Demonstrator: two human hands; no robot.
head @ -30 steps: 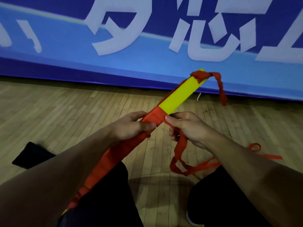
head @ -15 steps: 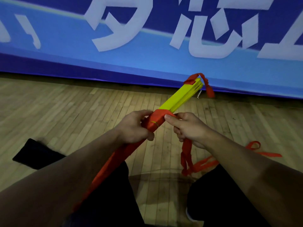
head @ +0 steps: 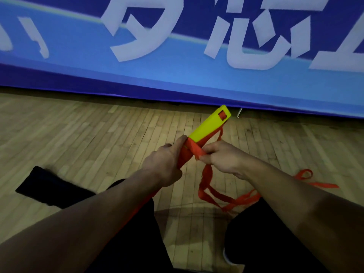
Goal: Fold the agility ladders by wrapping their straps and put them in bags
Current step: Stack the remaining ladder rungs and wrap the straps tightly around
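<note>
A stack of yellow ladder rungs points up and to the right, its lower part wound in red strap. My left hand grips the wrapped part of the bundle. My right hand pinches the red strap right beside the bundle. The loose strap hangs from that hand in loops and trails across the floor to the right. A flat black bag lies on the floor at the left, partly behind my left forearm.
A blue banner with large white characters runs along the far edge of the wooden floor. My knees in dark shorts fill the bottom of the view.
The bundle has turned in my left hand so its flat yellow face shows again. The loose red strap at its far tip has dropped beneath it. My right hand has drawn the strap across the bundle.
</note>
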